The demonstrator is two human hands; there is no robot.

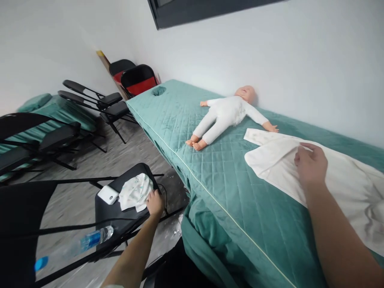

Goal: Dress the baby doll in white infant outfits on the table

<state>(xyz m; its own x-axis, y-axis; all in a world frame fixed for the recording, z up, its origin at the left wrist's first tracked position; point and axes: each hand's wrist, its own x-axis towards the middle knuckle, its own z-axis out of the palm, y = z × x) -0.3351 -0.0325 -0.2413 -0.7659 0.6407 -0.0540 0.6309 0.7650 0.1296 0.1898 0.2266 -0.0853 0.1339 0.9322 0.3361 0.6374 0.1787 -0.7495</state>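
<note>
My left hand (155, 203) reaches down to a black folding chair, its fingers closed on the edge of a crumpled white cloth with a small print (136, 191). Over the bed, my right hand (312, 163) has its fingers curled against a white baby garment (279, 160) and pinches a fold of it. The garment lies spread flat, one sleeve stretched toward the doll. A baby doll (229, 110) in a white body suit rests on its back, arms out, head by the wall. Its hand lies close to the garment's sleeve.
A green quilted cover (228, 176) drapes the bed. On the chair seat (120, 220) are a white phone-sized device (108, 195) and a water bottle (90, 240) with a blue cap. More folding chairs (112, 104) stand at the left and back, beside another green-covered bed (60, 110).
</note>
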